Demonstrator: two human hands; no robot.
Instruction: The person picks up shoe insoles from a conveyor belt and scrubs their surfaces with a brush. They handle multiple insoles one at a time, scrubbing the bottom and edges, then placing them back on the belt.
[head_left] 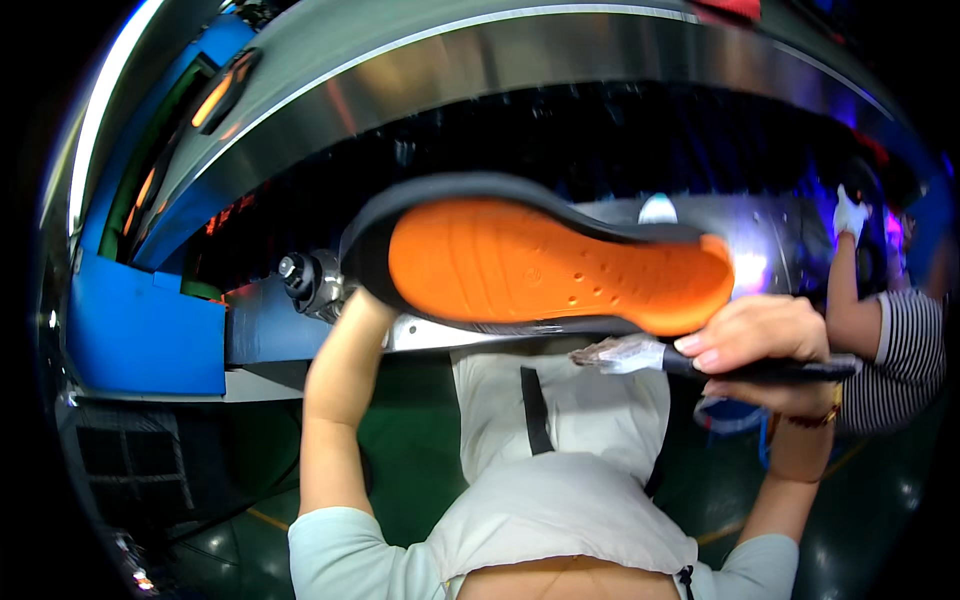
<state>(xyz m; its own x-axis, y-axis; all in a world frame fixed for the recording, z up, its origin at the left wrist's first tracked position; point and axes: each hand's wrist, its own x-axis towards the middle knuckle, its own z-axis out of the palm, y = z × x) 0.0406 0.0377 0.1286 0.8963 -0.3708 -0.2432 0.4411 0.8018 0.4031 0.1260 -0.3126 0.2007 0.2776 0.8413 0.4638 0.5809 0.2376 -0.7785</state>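
Observation:
A shoe sole (pixel 540 262) with an orange inner face and a raised black rim is held up in front of me, inner face toward me, wide toe end at the left. My left hand (pixel 372 306) comes up behind that toe end and bears the sole; its fingers are hidden there. My right hand (pixel 765 345) is closed around the black handle of a brush (pixel 625 354). Below the sole, the brush's frayed, whitish tip points left, apart from the orange face. The right thumb and fingertips lie close to the heel; whether they touch it I cannot tell.
A long conveyor (pixel 560 55) with a metal side curves across the far side, carrying orange-and-black soles (pixel 215 100) at the left. Behind the sole is a metal ledge (pixel 260 325) with a dark metal fitting (pixel 312 284). At the right another person (pixel 890 350) in stripes works, wearing a white glove.

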